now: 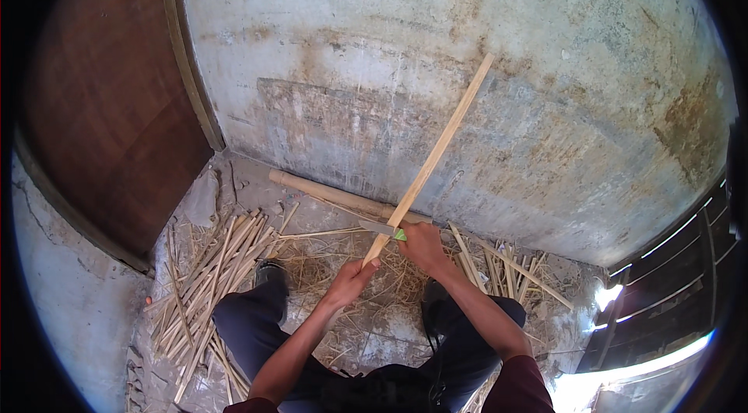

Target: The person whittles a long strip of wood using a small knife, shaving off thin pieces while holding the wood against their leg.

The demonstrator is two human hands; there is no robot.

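Note:
My left hand (352, 282) is closed round the near end of a long, flat bamboo strip (444, 139). The strip slants up and away to the right, its far end in front of the wall. My right hand (423, 245) grips a knife by its green handle (400, 234). The knife's grey blade (375, 227) points left and lies across the strip, a little beyond my left hand. Both forearms reach in from the lower edge, above my dark-trousered knees.
A thick bamboo pole (343, 193) lies along the foot of the stained wall (545, 125). Many split strips (210, 280) are heaped at the left, and more strips (510, 273) lie at the right. Shavings (397, 280) litter the floor between my feet. A brown door (109, 101) stands far left.

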